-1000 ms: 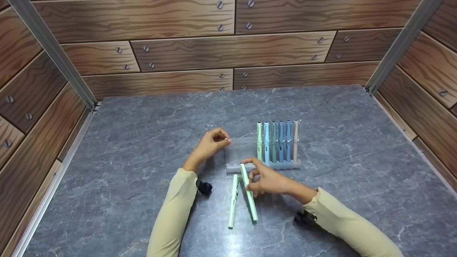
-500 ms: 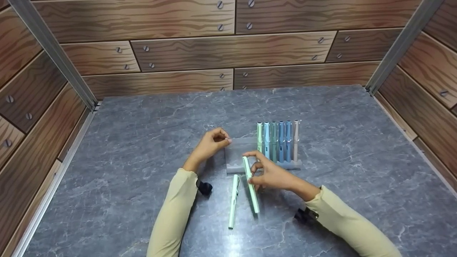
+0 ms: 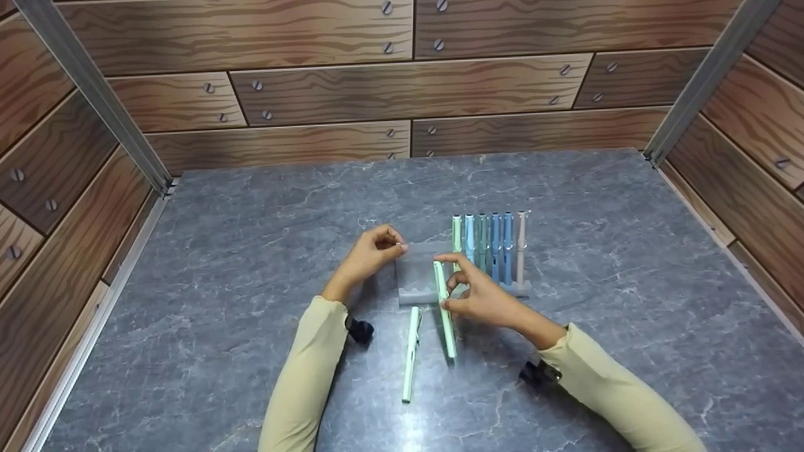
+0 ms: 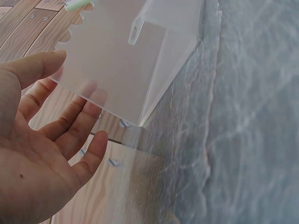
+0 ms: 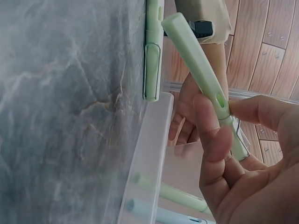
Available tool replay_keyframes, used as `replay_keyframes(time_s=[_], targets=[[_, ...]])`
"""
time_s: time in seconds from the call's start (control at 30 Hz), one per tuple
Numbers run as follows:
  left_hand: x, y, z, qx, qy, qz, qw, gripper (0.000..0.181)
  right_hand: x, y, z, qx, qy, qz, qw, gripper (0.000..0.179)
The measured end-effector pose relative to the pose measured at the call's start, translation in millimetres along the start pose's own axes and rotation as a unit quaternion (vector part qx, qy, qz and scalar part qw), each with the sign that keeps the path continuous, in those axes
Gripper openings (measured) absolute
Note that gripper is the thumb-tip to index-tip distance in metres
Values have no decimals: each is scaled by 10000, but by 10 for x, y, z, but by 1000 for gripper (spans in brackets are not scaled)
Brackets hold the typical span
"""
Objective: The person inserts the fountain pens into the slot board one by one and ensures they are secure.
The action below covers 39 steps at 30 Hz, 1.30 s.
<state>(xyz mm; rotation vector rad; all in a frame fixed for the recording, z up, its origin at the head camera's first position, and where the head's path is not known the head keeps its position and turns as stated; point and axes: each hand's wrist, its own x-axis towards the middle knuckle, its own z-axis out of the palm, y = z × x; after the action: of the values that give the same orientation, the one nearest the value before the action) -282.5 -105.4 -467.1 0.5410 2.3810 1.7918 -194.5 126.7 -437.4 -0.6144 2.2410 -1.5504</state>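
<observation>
My left hand [image 3: 370, 254] pinches the upper left corner of a clear, frosted pen stand [image 3: 422, 267] between thumb and index finger. In the left wrist view, the stand's notched edge [image 4: 70, 33] lies by the thumb, and the other fingers spread behind the panel. My right hand [image 3: 482, 298] pinches a light green pen [image 3: 447, 329] with its clip end up, tilted in front of the stand. Its index finger reaches to the pen's top end. A second light green pen [image 3: 410, 358] lies on the table in front of the stand.
Several pens stand in the right part of the stand: a green pen [image 3: 456, 229], a light blue pen [image 3: 470, 232], a dark green one, blue ones and a greyish pen [image 3: 521, 248]. Wood-patterned walls [image 3: 326, 94] enclose the grey marbled table [image 3: 251, 238].
My right hand has raised the light green pen away from me, up towards the stand. My left hand and the lying pen have stayed in place.
</observation>
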Motion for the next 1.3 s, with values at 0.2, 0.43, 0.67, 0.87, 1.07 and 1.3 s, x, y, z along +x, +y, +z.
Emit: replay_keyframes(time_s=[0.2,0.43,0.67,0.87,1.07,1.3], targets=[[-3,-5,-2,-56,-7,47,10000,12,5,-25,-14,-192,208,-178,9994,71],[1,0,2,-76,21,-1,10000,11,18,-40,-39,-379,483,-254,9978,72],[0,3,1,-71,9,10,10000,11,18,-68,-62,-369,651,-240,9969,73],[4,-6,3,-35,36,41,10000,10,27,-99,-75,-432,771,-179,9959,70],[-6,-4,6,-13,32,-63,10000,10,41,-118,-94,-590,887,-271,9939,71],[-9,10,6,11,34,-49,10000,13,53,-142,-109,-666,1084,-327,9913,73]])
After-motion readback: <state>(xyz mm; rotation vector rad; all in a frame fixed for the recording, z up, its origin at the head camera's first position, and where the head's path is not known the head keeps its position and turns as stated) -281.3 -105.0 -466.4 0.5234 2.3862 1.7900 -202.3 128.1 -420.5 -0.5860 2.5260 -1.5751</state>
